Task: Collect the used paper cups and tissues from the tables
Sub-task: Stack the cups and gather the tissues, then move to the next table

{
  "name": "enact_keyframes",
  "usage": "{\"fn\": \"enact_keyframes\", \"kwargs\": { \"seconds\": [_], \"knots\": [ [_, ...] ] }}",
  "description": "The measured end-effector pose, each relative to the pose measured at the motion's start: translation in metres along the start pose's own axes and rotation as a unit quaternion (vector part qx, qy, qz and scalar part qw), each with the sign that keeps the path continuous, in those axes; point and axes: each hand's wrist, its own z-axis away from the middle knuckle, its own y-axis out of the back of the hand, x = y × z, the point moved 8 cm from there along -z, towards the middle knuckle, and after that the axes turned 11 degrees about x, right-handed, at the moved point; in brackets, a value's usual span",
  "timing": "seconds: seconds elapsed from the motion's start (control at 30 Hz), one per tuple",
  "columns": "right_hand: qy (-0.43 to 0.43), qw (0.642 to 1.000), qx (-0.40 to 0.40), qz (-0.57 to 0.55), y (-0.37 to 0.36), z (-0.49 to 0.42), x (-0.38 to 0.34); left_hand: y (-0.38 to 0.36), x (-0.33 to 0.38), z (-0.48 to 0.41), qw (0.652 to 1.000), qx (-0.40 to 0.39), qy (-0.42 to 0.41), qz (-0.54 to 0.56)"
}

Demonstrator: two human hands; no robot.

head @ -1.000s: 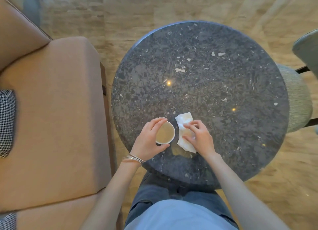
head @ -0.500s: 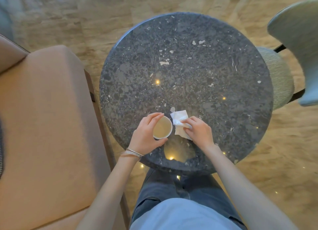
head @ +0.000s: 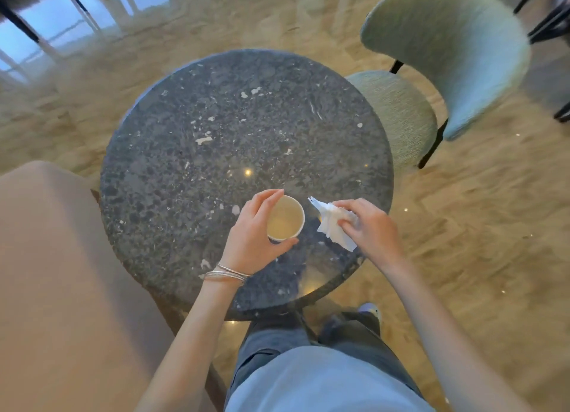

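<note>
A white paper cup (head: 285,219) with a pale brown inside is above the near part of a round dark speckled stone table (head: 216,152). My left hand (head: 253,236) grips the cup, fingers on its far side and thumb on its near side. My right hand (head: 368,229) pinches a crumpled white tissue (head: 333,226) just right of the cup, over the table's near right edge. The tissue hangs from my fingers, partly hidden by them.
A tan upholstered seat (head: 61,273) stands close on the left of the table. A pale green chair (head: 447,57) stands at the far right, its seat tucked by the table. Beige stone floor (head: 478,226) lies around. Dark chair legs (head: 549,26) show at the top right.
My right hand has gathered the flat tissue and lifted it off the table to the right. My left hand keeps its grip on the cup. The view has shifted back and right.
</note>
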Motion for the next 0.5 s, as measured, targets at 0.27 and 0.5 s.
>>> {"fn": "enact_keyframes", "kwargs": {
  "seconds": [0.27,0.5],
  "knots": [
    [-0.119,0.991,0.007,-0.066,0.082,0.065,0.117,-0.097,0.105,0.005,0.998,-0.060,-0.019,0.028],
    [-0.194,0.979,0.034,-0.056,0.166,0.124,0.220,-0.192,0.212,0.015,0.991,-0.105,-0.055,0.056]
  ]
}}
